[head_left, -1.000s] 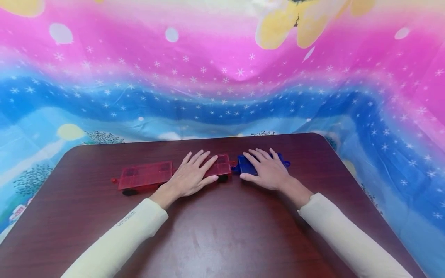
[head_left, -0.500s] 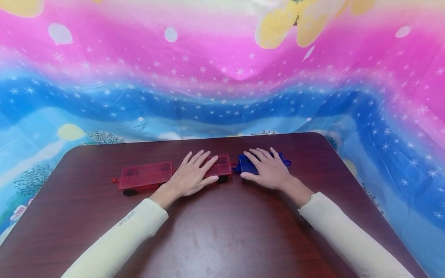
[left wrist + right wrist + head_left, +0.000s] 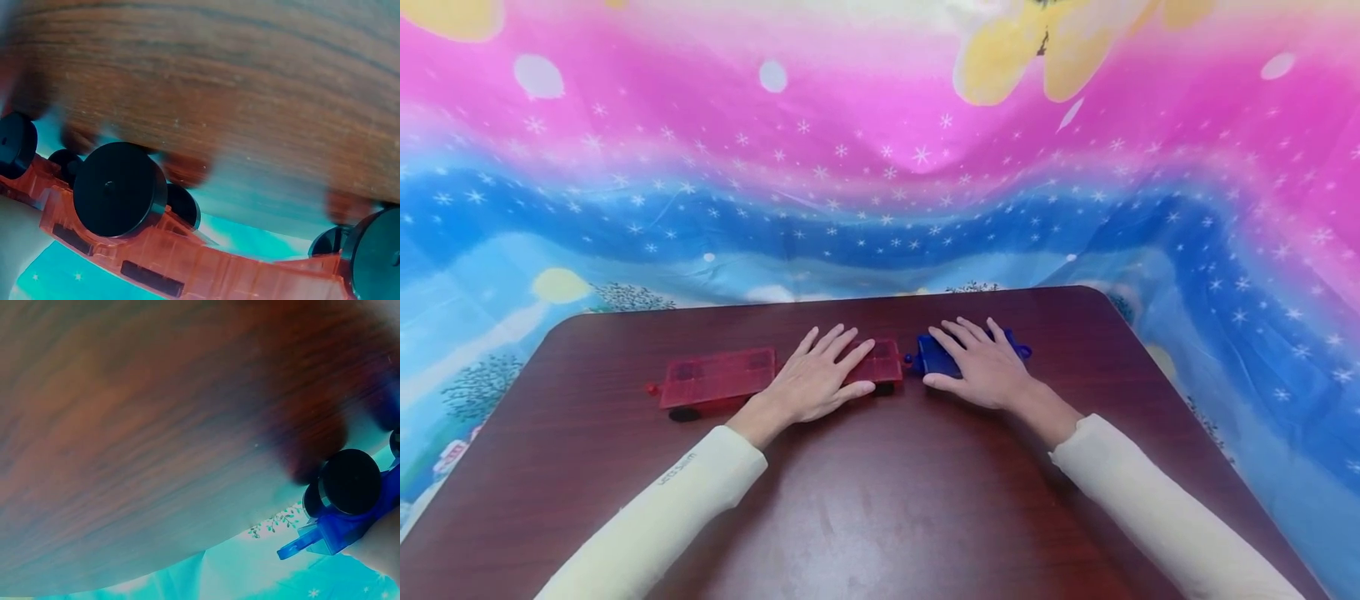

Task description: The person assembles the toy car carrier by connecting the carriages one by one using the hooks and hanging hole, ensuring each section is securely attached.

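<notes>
Two translucent red toy wagons stand end to end, the left red wagon (image 3: 711,382) and the right red wagon (image 3: 886,360). My left hand (image 3: 812,379) rests flat, fingers spread, across the right red wagon and the join between them. To the right stands a shorter blue toy wagon (image 3: 934,358), its small ball coupler (image 3: 909,359) at the red wagon's end. My right hand (image 3: 981,362) lies over the blue wagon with straight fingers, hiding much of it. A blue loop (image 3: 1024,352) sticks out on its far side. Black wheels (image 3: 119,190) show in the left wrist view.
All the wagons are near the back of a dark brown wooden table (image 3: 865,508). Behind it hangs a pink and blue cloth (image 3: 880,200) with snowflakes, close to the back edge.
The head view has shifted very slightly. Both hands stay on the wagons in nearly the same places.
</notes>
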`<control>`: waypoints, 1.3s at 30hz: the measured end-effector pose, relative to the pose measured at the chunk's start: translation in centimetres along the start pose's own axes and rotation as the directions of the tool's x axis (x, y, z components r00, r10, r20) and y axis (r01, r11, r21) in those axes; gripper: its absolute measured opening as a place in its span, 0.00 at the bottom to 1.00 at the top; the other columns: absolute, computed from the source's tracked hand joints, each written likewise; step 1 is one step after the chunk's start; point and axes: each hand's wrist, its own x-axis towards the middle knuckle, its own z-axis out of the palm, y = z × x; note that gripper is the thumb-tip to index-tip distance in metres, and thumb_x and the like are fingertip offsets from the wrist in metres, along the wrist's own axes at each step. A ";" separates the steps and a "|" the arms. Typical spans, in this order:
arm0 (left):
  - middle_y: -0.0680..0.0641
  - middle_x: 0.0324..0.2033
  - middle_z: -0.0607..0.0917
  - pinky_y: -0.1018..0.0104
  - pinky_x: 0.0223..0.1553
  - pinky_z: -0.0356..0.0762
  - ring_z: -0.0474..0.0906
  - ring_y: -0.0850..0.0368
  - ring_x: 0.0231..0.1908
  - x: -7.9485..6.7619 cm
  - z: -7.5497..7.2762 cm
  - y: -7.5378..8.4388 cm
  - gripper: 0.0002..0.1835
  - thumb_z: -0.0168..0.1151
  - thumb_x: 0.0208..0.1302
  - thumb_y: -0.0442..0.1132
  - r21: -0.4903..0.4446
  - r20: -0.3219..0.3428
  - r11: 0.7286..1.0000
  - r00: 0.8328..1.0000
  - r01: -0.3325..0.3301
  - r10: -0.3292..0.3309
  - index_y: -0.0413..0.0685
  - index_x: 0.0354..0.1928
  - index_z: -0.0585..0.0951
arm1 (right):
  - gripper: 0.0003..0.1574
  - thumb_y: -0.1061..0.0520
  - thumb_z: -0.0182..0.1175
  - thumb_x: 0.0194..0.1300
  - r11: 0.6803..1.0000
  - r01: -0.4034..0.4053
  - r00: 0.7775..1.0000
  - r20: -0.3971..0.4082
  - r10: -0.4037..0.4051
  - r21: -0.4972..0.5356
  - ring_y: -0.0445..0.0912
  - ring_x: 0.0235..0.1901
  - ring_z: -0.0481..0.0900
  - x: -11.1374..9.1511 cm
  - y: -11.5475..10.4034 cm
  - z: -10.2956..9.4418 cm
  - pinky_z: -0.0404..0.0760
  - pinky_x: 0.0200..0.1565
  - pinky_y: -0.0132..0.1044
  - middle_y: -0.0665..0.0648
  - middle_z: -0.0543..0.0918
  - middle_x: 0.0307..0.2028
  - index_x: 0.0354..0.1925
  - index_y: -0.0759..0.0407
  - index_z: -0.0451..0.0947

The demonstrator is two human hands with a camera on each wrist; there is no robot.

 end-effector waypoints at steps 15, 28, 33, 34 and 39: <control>0.43 0.78 0.58 0.40 0.75 0.39 0.46 0.42 0.78 -0.4 -0.5 -0.4 0.42 0.40 0.72 0.73 -0.017 -0.014 1.000 1.000 0.024 -0.024 0.61 0.80 0.58 | 0.63 0.11 0.31 0.62 1.000 -0.016 0.999 0.038 0.016 0.013 0.58 0.78 0.48 0.4 -0.5 -0.4 0.41 0.72 0.67 0.57 0.57 0.78 0.81 0.44 0.49; 0.41 0.75 0.63 0.38 0.75 0.38 0.50 0.41 0.77 -1.6 -1.4 -1.5 0.40 0.46 0.72 0.69 -0.004 -0.052 0.995 0.994 0.096 -0.096 0.58 0.78 0.63 | 0.57 0.17 0.36 0.68 0.997 0.012 1.000 -0.030 -0.009 0.077 0.57 0.78 0.47 0.5 -1.2 -1.3 0.40 0.73 0.64 0.57 0.55 0.79 0.81 0.47 0.53; 0.41 0.74 0.66 0.39 0.75 0.41 0.54 0.41 0.76 -2.3 -1.9 -1.9 0.39 0.47 0.73 0.68 -0.019 -0.073 0.991 0.989 0.129 -0.130 0.55 0.76 0.67 | 0.52 0.21 0.38 0.71 0.996 0.021 0.998 -0.068 -0.015 0.086 0.57 0.78 0.47 0.7 -1.7 -1.6 0.41 0.73 0.65 0.58 0.56 0.78 0.79 0.49 0.57; 0.41 0.73 0.67 0.39 0.75 0.42 0.55 0.41 0.75 -2.5 -2.0 -2.0 0.38 0.48 0.73 0.68 -0.024 -0.079 0.990 0.987 0.136 -0.137 0.54 0.76 0.68 | 0.52 0.21 0.39 0.72 0.996 0.023 0.997 -0.075 -0.017 0.090 0.57 0.78 0.48 0.7 -1.8 -1.7 0.41 0.73 0.65 0.58 0.56 0.78 0.79 0.50 0.58; 0.40 0.71 0.70 0.40 0.74 0.46 0.60 0.41 0.73 -3.4 -2.5 -2.5 0.37 0.51 0.73 0.66 -0.042 -0.122 0.986 0.979 0.162 -0.166 0.51 0.74 0.71 | 0.47 0.25 0.40 0.75 0.995 0.023 0.996 -0.088 -0.014 0.101 0.54 0.78 0.47 0.7 -2.3 -2.3 0.39 0.74 0.62 0.57 0.57 0.78 0.79 0.50 0.58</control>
